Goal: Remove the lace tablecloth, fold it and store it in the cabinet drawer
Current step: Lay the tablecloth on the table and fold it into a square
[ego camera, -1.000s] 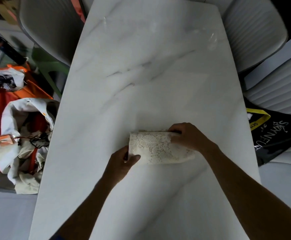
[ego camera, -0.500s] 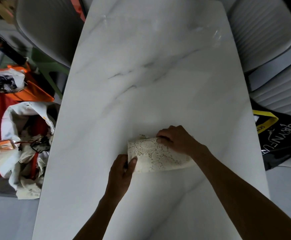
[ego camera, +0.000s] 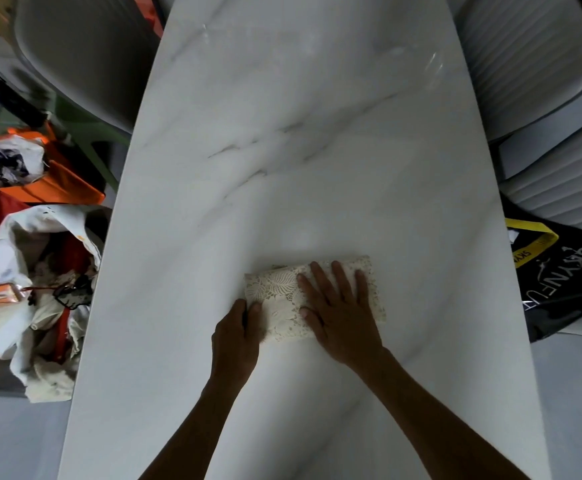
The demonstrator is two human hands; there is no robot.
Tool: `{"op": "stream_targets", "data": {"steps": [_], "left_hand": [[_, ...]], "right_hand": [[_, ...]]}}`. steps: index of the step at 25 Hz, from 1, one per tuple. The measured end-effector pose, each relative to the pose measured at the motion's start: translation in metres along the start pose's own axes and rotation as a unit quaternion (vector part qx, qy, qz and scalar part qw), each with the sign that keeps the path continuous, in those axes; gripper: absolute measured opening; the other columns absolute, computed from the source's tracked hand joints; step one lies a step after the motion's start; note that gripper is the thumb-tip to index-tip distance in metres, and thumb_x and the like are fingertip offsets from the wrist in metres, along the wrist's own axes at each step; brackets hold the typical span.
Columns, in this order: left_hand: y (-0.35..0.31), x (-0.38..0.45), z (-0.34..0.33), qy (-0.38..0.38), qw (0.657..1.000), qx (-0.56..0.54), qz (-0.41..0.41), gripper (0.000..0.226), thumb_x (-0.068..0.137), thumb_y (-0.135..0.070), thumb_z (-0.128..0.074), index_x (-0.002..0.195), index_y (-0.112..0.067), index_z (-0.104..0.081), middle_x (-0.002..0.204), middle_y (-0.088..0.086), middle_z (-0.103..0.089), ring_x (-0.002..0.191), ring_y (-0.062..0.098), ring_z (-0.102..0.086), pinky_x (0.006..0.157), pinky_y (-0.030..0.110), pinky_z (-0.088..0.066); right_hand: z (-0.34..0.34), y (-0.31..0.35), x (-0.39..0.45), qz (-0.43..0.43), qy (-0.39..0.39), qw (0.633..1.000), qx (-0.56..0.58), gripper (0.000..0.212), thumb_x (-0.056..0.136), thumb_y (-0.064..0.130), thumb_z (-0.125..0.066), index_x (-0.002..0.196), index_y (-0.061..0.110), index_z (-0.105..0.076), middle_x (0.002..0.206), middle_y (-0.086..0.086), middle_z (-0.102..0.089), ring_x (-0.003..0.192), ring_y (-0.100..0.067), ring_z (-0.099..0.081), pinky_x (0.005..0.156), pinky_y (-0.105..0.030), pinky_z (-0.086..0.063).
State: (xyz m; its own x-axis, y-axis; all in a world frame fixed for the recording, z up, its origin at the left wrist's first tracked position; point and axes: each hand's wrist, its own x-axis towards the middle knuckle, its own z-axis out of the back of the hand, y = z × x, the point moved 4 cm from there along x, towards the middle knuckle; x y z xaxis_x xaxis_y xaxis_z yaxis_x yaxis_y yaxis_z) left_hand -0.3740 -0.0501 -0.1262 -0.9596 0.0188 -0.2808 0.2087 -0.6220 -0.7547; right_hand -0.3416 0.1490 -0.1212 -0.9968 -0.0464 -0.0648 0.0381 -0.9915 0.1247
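Note:
The cream lace tablecloth (ego camera: 275, 292) lies folded into a small rectangle on the white marble table (ego camera: 300, 150), near its middle. My right hand (ego camera: 338, 313) rests flat on top of the folded lace, fingers spread. My left hand (ego camera: 237, 334) holds the fold's near-left corner, thumb on the lace and fingers curled at its edge. No cabinet or drawer is in view.
Grey padded chairs stand at the back left (ego camera: 81, 53) and along the right side (ego camera: 524, 60). A black bag with white lettering (ego camera: 566, 285) lies on the floor at right. Left of the table sit a heap of pale cloth (ego camera: 40, 306) and orange bags (ego camera: 54, 181).
My right hand has let go of the far edge of the lace and now lies flat across it, fingers spread. The fold sits flatter. My left hand stays at the near-left corner.

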Motion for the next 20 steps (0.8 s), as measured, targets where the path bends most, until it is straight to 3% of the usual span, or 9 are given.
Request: {"op": "stream_targets", "data": {"steps": [5,7,8,9,11,13,14,17,20], "left_hand": [[0.001,0.0,0.001,-0.051,0.993,-0.084,0.057,0.037,0.091,-0.038,-0.064,0.064,-0.022,-0.044,0.054,-0.012,-0.044,0.047,0.006,-0.04,0.046,0.02,-0.036],[-0.002,-0.003,-0.001,-0.088,0.986,-0.087,0.11,0.023,0.086,-0.04,-0.069,0.093,-0.021,-0.057,0.086,-0.01,-0.057,0.07,0.006,-0.055,0.064,0.03,-0.051],[-0.004,-0.005,-0.004,-0.087,0.982,-0.09,0.143,0.038,0.082,-0.041,-0.072,0.111,-0.021,-0.056,0.1,-0.005,-0.058,0.085,0.014,-0.059,0.073,0.036,-0.054],[-0.006,-0.005,-0.009,-0.068,0.976,-0.114,0.173,0.052,0.079,-0.043,-0.076,0.12,-0.02,-0.054,0.105,-0.002,-0.06,0.092,0.018,-0.061,0.076,0.039,-0.057],[-0.014,0.0,-0.009,0.001,0.956,-0.191,0.224,0.056,0.073,-0.037,-0.084,0.117,-0.014,-0.061,0.098,0.0,-0.07,0.086,0.02,-0.069,0.067,0.035,-0.06],[-0.019,0.005,-0.011,0.095,0.933,-0.249,0.243,0.043,0.07,-0.028,-0.088,0.104,-0.007,-0.071,0.086,0.004,-0.077,0.079,0.024,-0.075,0.061,0.033,-0.061],[-0.026,0.001,-0.014,0.134,0.919,-0.28,0.244,0.04,0.07,-0.025,-0.088,0.102,-0.007,-0.072,0.09,0.008,-0.079,0.084,0.029,-0.075,0.069,0.04,-0.063],[-0.049,-0.048,-0.006,0.201,0.864,-0.402,0.228,0.048,0.073,-0.02,-0.084,0.117,-0.016,-0.066,0.113,0.012,-0.074,0.103,0.033,-0.071,0.087,0.055,-0.058],[-0.046,-0.077,0.0,0.184,0.873,-0.41,0.188,0.046,0.072,-0.021,-0.081,0.116,-0.024,-0.067,0.113,0.006,-0.075,0.101,0.026,-0.073,0.077,0.044,-0.061]], "right_hand": [[-0.01,-0.004,0.005,-0.002,0.059,0.998,0.022,0.06,0.099,0.055,-0.026,0.154,0.034,-0.018,0.164,0.005,-0.013,0.151,-0.03,-0.008,0.119,-0.061,-0.006],[-0.012,-0.009,0.011,0.003,0.092,0.995,0.039,0.062,0.097,0.058,-0.021,0.154,0.039,-0.005,0.163,0.01,0.006,0.151,-0.025,0.008,0.119,-0.058,0.003],[-0.011,-0.012,0.013,0.007,0.105,0.993,0.057,0.062,0.097,0.059,-0.021,0.153,0.041,-0.002,0.162,0.013,0.012,0.151,-0.022,0.013,0.119,-0.056,0.007],[-0.01,-0.015,0.014,0.005,0.113,0.989,0.097,0.062,0.096,0.058,-0.024,0.154,0.041,-0.005,0.162,0.014,0.011,0.151,-0.019,0.015,0.119,-0.054,0.009],[-0.002,-0.019,0.005,-0.04,0.085,0.969,0.227,0.061,0.095,0.052,-0.033,0.153,0.037,-0.021,0.163,0.013,-0.001,0.151,-0.012,0.008,0.121,-0.046,0.009],[0.008,-0.019,-0.014,-0.117,0.048,0.932,0.339,0.06,0.094,0.046,-0.045,0.15,0.034,-0.028,0.162,0.012,-0.006,0.15,-0.009,0.006,0.121,-0.037,0.008],[0.01,-0.017,-0.028,-0.15,0.046,0.904,0.398,0.058,0.094,0.041,-0.052,0.148,0.037,-0.03,0.161,0.014,-0.008,0.15,-0.008,0.005,0.12,-0.033,0.005],[0.042,-0.009,-0.09,-0.279,0.052,0.764,0.579,0.052,0.092,0.026,-0.065,0.135,0.046,-0.045,0.156,0.016,-0.03,0.148,-0.011,-0.02,0.113,-0.027,-0.023],[0.046,-0.025,-0.131,-0.41,0.019,0.739,0.533,0.064,0.084,0.034,-0.074,0.139,0.037,-0.042,0.15,0.003,-0.04,0.139,-0.02,-0.038,0.107,-0.035,-0.037]]}}
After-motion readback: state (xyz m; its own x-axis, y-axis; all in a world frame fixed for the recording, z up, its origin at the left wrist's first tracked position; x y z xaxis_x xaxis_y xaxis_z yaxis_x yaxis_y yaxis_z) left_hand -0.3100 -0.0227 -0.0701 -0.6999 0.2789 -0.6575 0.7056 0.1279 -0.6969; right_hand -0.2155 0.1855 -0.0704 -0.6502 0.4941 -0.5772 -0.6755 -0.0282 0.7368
